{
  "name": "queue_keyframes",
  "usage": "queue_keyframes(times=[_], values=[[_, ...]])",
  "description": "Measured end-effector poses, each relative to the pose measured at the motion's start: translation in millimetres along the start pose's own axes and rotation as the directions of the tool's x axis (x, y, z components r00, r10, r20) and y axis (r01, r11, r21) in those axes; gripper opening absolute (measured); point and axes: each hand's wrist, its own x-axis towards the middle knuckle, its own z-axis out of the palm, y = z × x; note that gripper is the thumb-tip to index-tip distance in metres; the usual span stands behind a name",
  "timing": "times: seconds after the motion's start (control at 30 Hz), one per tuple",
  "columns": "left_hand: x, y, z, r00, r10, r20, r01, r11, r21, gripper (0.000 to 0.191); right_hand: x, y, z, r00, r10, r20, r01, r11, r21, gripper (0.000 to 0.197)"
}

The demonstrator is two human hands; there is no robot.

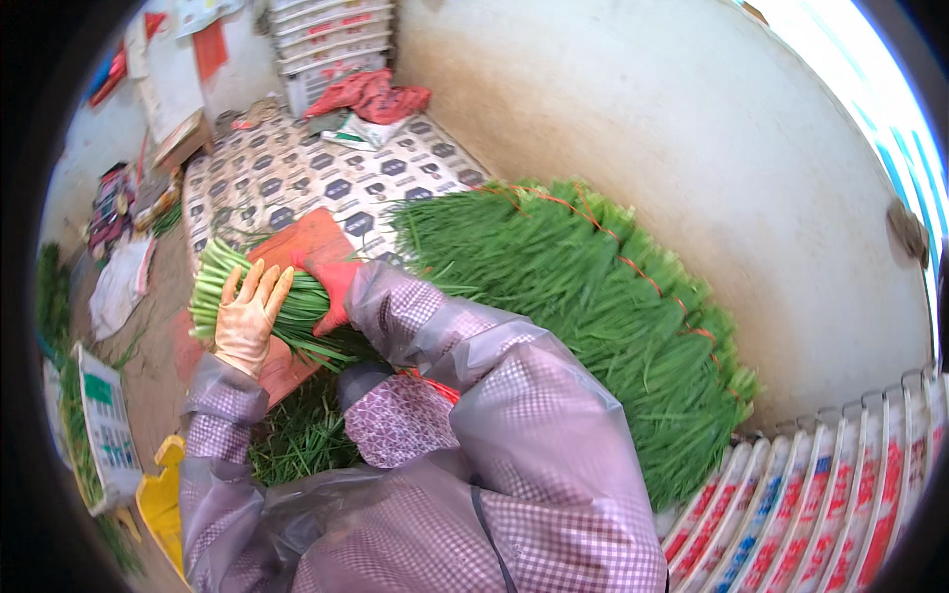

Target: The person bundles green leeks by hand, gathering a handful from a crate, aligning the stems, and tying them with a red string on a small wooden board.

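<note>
A bunch of garlic chives (300, 300) lies across a reddish-orange board (302, 236), its pale stem ends towards the left. My left hand (248, 319), in a pale, stained glove, is laid over the stem side with its fingers stretched across the stalks; its thumb is hidden. In a red glove, my right hand (337, 290) clasps the leafy side, thumb and fingers spread around it. Below the board, loose green leaves (308, 434) lie beside my patterned trouser leg (400, 422).
Tied chive bunches (563, 296) are heaped along the wall (667, 148) on my right, over a printed sheet (311, 174). Stacked white crates (823, 489) stand lower right, more crates (334, 44) at the back. Left are a white crate (107, 426) and a yellow plastic object (164, 493).
</note>
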Motion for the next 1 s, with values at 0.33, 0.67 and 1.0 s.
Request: queue_keyframes(times=[0.33,0.67,1.0], values=[[104.5,79.5,-60.8,0.946,-0.083,-0.314,-0.02,0.95,-0.311,0.083,-246.4,-7.7,-80.2,0.633,0.536,-0.56,0.096,0.662,0.743,0.088],[-65.8,-40.8,17.4,0.862,-0.505,0.039,0.499,0.834,-0.235,0.096,-613.0,-26.7,-200.5,-0.115,0.697,-0.707,-0.192,0.683,0.705,0.053],[-176.9,-78.5,-34.8,0.545,-0.799,0.254,0.837,0.496,-0.233,0.086,-607.5,148.4,-83.0,-0.015,0.66,-0.751,-0.917,0.29,0.273,0.059]])
